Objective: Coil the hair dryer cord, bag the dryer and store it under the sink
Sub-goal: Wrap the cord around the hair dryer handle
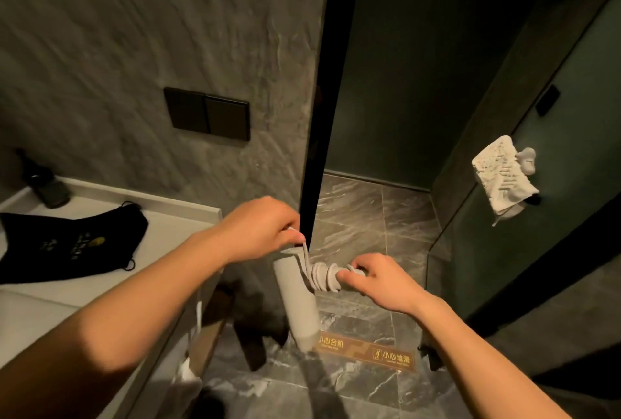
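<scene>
Both hands, left hand (258, 230) and right hand (379, 279), grip the corded dryer (297, 301) beside the counter (100, 287) bearing a black bag (72, 244).

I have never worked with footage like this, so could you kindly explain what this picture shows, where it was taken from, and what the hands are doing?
There is no machine here: a person works with bare hands, and the single picture comes from a wide-angle camera worn on their head, looking forward and down, so the two forearms reach in from the bottom.

The left hand grips the top of a pale grey hair dryer, which hangs over the marble floor. The right hand pinches the grey cord, already wound in several loops around the dryer.

On the left, a white counter carries a black drawstring bag with a gold logo, lying flat, and a dark object behind it, too blurred to name. A double black wall switch sits above. On the right, a white towel hangs on a door handle.
</scene>
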Action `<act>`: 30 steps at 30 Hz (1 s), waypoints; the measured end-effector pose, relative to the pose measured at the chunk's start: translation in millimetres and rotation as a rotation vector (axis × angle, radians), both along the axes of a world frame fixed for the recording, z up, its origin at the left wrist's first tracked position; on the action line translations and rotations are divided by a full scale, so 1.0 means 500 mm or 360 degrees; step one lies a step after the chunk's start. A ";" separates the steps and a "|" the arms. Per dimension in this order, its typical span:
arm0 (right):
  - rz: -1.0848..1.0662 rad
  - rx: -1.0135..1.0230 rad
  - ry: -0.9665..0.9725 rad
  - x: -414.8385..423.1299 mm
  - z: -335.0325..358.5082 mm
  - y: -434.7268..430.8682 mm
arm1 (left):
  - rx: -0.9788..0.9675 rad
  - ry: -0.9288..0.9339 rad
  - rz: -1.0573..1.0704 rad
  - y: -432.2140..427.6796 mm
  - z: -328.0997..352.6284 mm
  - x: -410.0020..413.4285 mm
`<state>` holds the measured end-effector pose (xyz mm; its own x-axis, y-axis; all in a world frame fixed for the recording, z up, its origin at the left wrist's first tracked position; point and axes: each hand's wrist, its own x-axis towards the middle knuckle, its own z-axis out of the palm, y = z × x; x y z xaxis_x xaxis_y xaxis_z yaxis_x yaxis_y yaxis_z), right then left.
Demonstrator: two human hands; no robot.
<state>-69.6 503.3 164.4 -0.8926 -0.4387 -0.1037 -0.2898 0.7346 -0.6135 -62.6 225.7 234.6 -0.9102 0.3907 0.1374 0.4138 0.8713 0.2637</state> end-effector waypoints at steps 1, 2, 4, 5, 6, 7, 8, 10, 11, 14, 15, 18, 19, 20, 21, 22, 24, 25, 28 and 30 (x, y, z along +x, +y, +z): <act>0.0109 -0.0032 -0.0111 -0.001 0.011 -0.004 | 0.0026 -0.0064 0.0028 -0.013 0.009 -0.010; 0.0202 -0.0101 -0.0245 -0.002 0.021 -0.007 | 0.0085 -0.0124 0.0047 -0.024 0.014 -0.017; 0.0328 -0.0291 -0.0506 -0.005 0.040 -0.008 | 0.0300 -0.0212 0.0070 -0.040 0.016 -0.029; 0.0373 -0.0396 -0.0617 -0.006 0.049 -0.008 | 0.0432 -0.0252 0.0085 -0.049 0.013 -0.033; 0.0410 -0.0512 -0.0727 -0.008 0.057 -0.008 | 0.0560 -0.0311 0.0094 -0.055 0.003 -0.034; 0.0429 -0.0647 -0.0840 -0.009 0.063 -0.010 | 0.0684 -0.0392 0.0088 -0.061 -0.009 -0.030; 0.0426 -0.0799 -0.0949 -0.009 0.067 -0.014 | 0.0819 -0.0491 0.0100 -0.068 -0.025 -0.022; 0.0359 -0.1088 -0.1073 -0.008 0.069 -0.027 | 0.1168 -0.0641 0.0190 -0.082 -0.073 -0.008; 0.0311 -0.1209 -0.1083 -0.007 0.068 -0.035 | 0.1415 -0.0738 0.0309 -0.085 -0.103 -0.001; 0.0077 -0.1479 -0.1013 -0.007 0.063 -0.062 | 0.1941 -0.1155 0.0540 -0.072 -0.192 0.033; -0.0053 -0.1528 -0.0953 -0.009 0.059 -0.072 | 0.1877 -0.1185 0.0472 -0.061 -0.215 0.050; -0.0490 -0.1389 -0.0583 -0.023 0.042 -0.101 | 0.1594 -0.1029 0.0444 -0.035 -0.257 0.108; -0.0577 -0.1261 -0.0417 -0.029 0.033 -0.110 | 0.1412 -0.0891 0.0453 -0.034 -0.256 0.119; -0.0622 -0.1141 -0.0260 -0.034 0.025 -0.117 | 0.1249 -0.0771 0.0442 -0.031 -0.250 0.128; -0.0649 -0.1046 -0.0140 -0.038 0.016 -0.123 | 0.0998 -0.0668 0.0393 -0.030 -0.239 0.132; -0.0676 -0.0975 -0.0066 -0.041 0.009 -0.126 | 0.0789 -0.0600 0.0352 -0.030 -0.225 0.135; -0.0710 -0.0844 0.0012 -0.044 -0.004 -0.125 | 0.0476 -0.0497 0.0284 -0.035 -0.174 0.138; -0.0691 -0.0746 0.0052 -0.046 -0.010 -0.122 | 0.0349 -0.0431 0.0249 -0.039 -0.140 0.137; -0.0499 -0.0349 0.0174 -0.045 -0.023 -0.119 | 0.0111 -0.0264 0.0190 -0.057 -0.029 0.123; -0.0317 -0.0163 0.0180 -0.039 -0.020 -0.126 | -0.0092 -0.0101 0.0117 -0.061 0.034 0.102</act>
<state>-89.3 440.3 154.7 -0.9660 -0.2558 0.0376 -0.2163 0.7196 -0.6598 -11.4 195.2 251.8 -0.9429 0.3279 0.0580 0.3321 0.9133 0.2359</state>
